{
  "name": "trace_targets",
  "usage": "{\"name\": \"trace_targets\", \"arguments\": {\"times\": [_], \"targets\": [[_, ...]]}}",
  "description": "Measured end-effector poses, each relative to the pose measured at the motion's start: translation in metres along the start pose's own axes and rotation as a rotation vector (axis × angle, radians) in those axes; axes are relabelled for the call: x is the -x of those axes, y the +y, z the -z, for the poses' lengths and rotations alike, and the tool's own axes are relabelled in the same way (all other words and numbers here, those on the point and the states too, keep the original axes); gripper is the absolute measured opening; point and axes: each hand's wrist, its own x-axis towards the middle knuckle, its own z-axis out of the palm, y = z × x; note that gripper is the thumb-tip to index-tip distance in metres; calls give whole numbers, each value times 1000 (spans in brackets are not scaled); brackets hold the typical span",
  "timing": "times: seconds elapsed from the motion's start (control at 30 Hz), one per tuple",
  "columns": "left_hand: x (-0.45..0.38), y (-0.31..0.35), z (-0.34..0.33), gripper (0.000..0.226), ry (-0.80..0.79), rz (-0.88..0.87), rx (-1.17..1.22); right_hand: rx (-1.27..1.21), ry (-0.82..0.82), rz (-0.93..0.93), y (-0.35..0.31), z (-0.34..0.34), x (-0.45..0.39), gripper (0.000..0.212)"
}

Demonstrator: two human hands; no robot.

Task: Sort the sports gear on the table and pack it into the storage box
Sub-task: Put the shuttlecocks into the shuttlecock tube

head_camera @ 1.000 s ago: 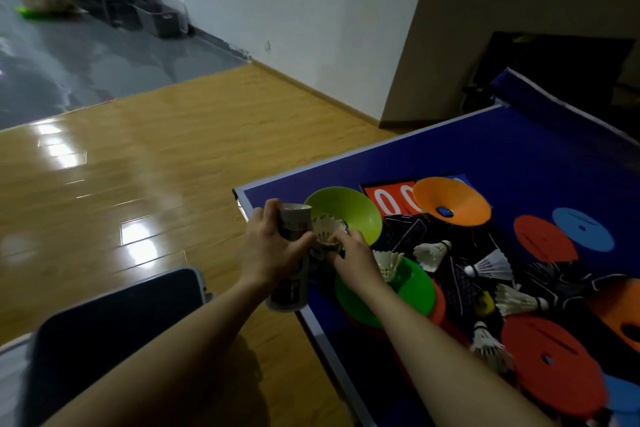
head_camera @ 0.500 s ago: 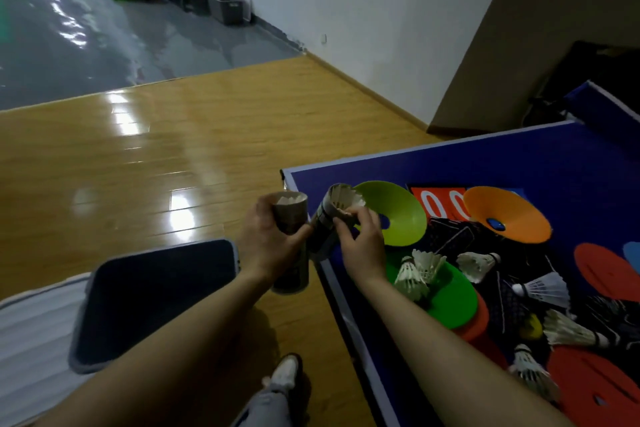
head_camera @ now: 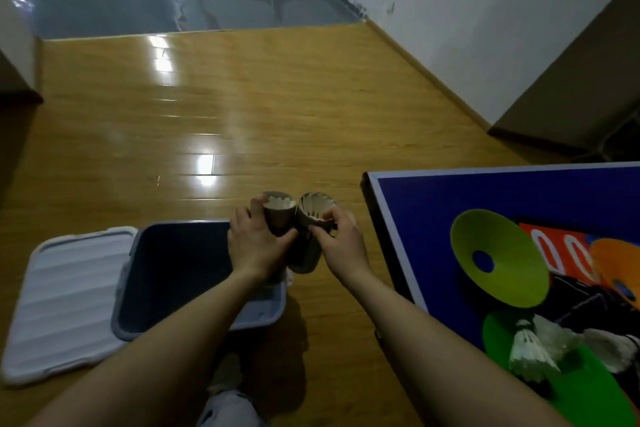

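Note:
My left hand (head_camera: 254,248) grips a grey shuttlecock tube (head_camera: 278,215) with white feathers showing at its open top. My right hand (head_camera: 341,246) grips a second tube (head_camera: 311,236) of shuttlecocks, side by side with the first and touching it. Both tubes hang over the floor between the blue table (head_camera: 433,204) and the open blue-grey storage box (head_camera: 173,270), by the box's right rim. The box's inside looks dark and I cannot tell what it holds. On the table lie a lime cone disc (head_camera: 502,253), a green disc (head_camera: 588,392) and loose shuttlecocks (head_camera: 530,354).
The box's white ribbed lid (head_camera: 65,298) lies on the wooden floor left of the box. A red scoreboard (head_camera: 561,250) and an orange disc (head_camera: 620,270) sit at the table's right. My shoe (head_camera: 228,409) shows at the bottom edge.
Both hands have carried the two tubes left, off the table's corner toward the box. My view has swung left, so the box and lid now show fully.

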Motion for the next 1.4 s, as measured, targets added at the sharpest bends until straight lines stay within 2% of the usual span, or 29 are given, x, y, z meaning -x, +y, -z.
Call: {"name": "trace_targets", "arguments": {"times": [0.17,0.33,0.5,0.63,0.73,0.8,0.97,1.1,1.27,1.33,1.4], "targets": [[-72,-66,4,69,-107,46,-98,-11,-94,-111,-7,-80,-59,10],[-117,-134,-8,66,-216,34,-226,-44,-181,-231,23,-163,-93,5],[-131,-241,-54,74,-290,19,-388,-132,-220,-311,84,-255,-121,3],[-132,-347,-111,85,-366,71,-497,-123,-250,-347,157,-345,-133,12],[-142,-406,-149,73,-398,104,-488,-138,-270,-432,211,-402,-138,13],[-146,-448,-176,65,-450,80,-566,-179,-248,-488,246,-437,-139,14],[-153,-535,-222,70,-632,36,-763,-214,-197,-538,307,-500,-138,18],[-152,-575,-236,66,-758,58,-767,-258,-130,-601,325,-533,-139,19],[-150,-605,-244,56,-755,130,-706,-328,-120,-701,330,-576,-144,19],[-153,-614,-245,51,-788,245,-641,-341,-156,-739,329,-589,-147,12],[-156,-623,-246,48,-769,403,-539,-333,-188,-754,327,-602,-152,17]]}}
